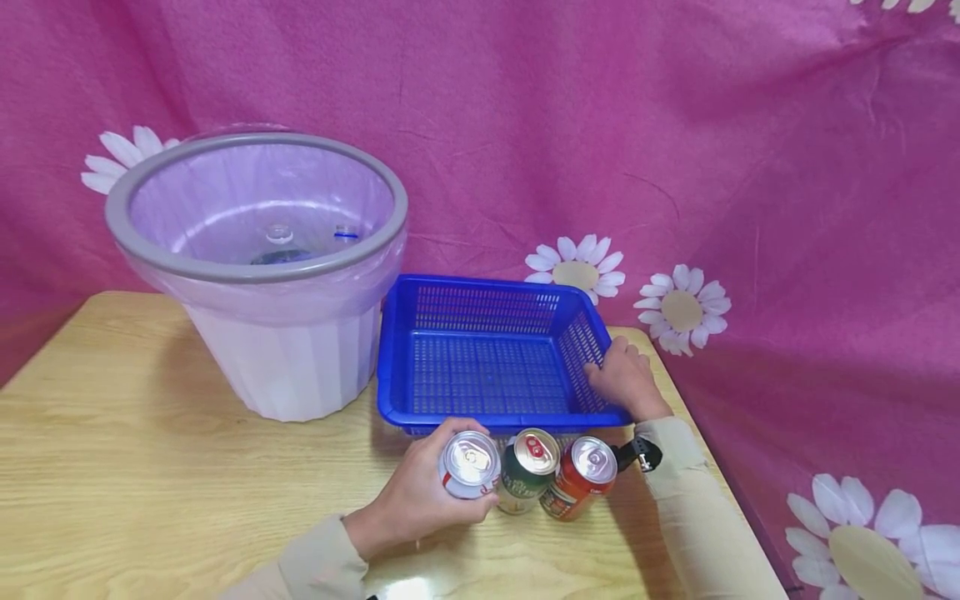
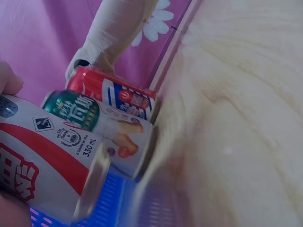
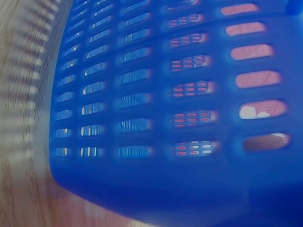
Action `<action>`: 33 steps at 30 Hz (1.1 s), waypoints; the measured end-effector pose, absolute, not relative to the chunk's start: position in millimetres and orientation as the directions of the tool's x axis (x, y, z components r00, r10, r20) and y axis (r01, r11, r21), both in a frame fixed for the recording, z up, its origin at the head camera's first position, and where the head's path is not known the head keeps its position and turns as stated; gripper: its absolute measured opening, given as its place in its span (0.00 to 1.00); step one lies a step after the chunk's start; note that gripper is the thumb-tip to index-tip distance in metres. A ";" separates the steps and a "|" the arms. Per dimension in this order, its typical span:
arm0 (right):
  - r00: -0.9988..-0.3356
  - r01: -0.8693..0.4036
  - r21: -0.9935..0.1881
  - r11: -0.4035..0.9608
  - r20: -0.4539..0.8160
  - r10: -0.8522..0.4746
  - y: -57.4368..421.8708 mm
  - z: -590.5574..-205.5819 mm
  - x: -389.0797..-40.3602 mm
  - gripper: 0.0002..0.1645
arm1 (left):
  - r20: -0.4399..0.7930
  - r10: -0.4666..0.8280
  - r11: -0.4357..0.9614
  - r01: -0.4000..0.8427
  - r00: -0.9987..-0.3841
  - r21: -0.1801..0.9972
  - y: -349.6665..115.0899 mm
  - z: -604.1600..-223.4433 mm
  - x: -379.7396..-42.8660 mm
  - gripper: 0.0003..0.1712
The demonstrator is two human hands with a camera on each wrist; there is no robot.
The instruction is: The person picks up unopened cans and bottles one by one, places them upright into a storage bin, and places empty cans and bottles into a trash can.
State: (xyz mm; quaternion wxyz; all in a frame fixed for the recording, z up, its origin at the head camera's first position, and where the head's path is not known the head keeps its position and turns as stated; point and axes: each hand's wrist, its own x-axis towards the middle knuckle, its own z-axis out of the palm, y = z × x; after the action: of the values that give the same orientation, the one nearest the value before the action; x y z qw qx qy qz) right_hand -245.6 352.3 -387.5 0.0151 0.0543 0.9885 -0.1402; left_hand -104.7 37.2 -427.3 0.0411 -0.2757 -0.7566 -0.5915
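Observation:
My left hand [image 1: 423, 492] grips a silver-white soda can [image 1: 470, 467] with red markings, thumb and fingers round its side. In the left wrist view that can [image 2: 47, 156] appears large and close; whether its base touches the table I cannot tell. Just right of it stand a green-and-white drink can [image 1: 525, 475] and a red soda can [image 1: 576, 483], both upright. My right hand [image 1: 624, 377] holds the right rim of a blue plastic basket [image 1: 495, 421], thumb on the inner side. The right wrist view shows the basket's slotted wall [image 3: 161, 109], not the hand.
Left of the basket stands a white waste bin [image 1: 292, 358] with a grey rim and clear liner; clear plastic bottles [image 1: 280, 236] show inside. Everything stands on a wooden table [image 1: 112, 475]. A pink cloth [image 1: 487, 125] with white flowers hangs behind and to the right.

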 end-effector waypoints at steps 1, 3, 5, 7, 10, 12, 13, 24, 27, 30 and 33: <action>-0.994 0.111 -0.274 0.955 -0.046 0.102 352.1 -387.0 -245.8 0.35 | 0.391 0.369 0.153 0.470 -0.843 0.869 37.2 -425.6 -103.9 0.39; -0.993 0.113 -0.274 0.955 -0.053 0.102 351.8 -386.4 -245.8 0.35 | 0.399 0.369 0.159 0.480 -0.839 0.863 37.5 -421.7 -102.3 0.39; -0.993 0.114 -0.274 0.955 -0.057 0.103 352.4 -386.4 -245.8 0.35 | 0.406 0.371 0.157 0.488 -0.835 0.859 37.8 -416.9 -101.4 0.40; -0.993 0.115 -0.276 0.954 -0.057 0.103 352.6 -386.4 -245.7 0.35 | 0.428 0.373 0.150 0.509 -0.823 0.848 37.3 -411.5 -101.1 0.39; -0.993 0.114 -0.280 0.953 -0.055 0.103 353.2 -387.1 -246.0 0.35 | 0.461 0.376 0.137 0.541 -0.803 0.830 35.7 -402.6 -101.8 0.39; -0.993 0.114 -0.284 0.952 -0.054 0.103 353.2 -387.4 -246.1 0.35 | 0.475 0.377 0.133 0.554 -0.795 0.822 34.3 -397.2 -102.8 0.39; -0.993 0.114 -0.284 0.952 -0.053 0.103 353.5 -387.6 -246.3 0.35 | 0.476 0.377 0.132 0.555 -0.794 0.821 33.6 -394.5 -103.3 0.39; -0.994 0.108 -0.290 0.951 -0.047 0.099 355.4 -388.8 -246.6 0.35 | 0.497 0.378 0.078 0.561 -0.782 0.824 29.4 -369.8 -111.7 0.38; -0.994 0.109 -0.290 0.951 -0.046 0.100 355.2 -389.0 -246.7 0.35 | 0.528 0.368 0.078 0.592 -0.765 0.802 28.4 -363.6 -114.7 0.37; -0.994 0.110 -0.291 0.950 -0.044 0.101 354.6 -389.5 -246.9 0.35 | 0.546 0.355 0.094 0.610 -0.759 0.787 27.0 -356.9 -118.4 0.37; -0.994 0.112 -0.295 0.949 -0.048 0.103 354.6 -390.0 -246.8 0.35 | 0.542 0.342 0.111 0.606 -0.768 0.788 25.8 -351.5 -121.9 0.37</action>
State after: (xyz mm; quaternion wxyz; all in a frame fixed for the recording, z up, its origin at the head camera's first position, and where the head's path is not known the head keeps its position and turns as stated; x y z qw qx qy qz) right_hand -246.8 354.6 -390.0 0.0160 0.0546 0.9870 -0.1504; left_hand -121.9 25.8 -351.5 0.1131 -0.3216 -0.7366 -0.5842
